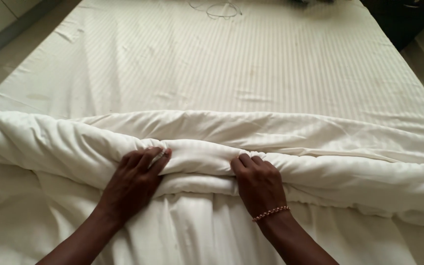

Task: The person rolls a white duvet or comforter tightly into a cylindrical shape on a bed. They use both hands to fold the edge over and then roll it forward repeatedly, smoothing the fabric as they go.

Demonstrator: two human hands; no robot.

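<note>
Here, in the head view, the left hand (134, 182) and the right hand (257, 182) both lie on a thick white duvet (320, 162) that is bunched in a long roll across the bed (251, 64), and each hand is clenched on a fold of it, fingers curled over the top. The right wrist carries a beaded bracelet (271, 213). A thin cable (220, 8) lies far away on the striped sheet.
</note>
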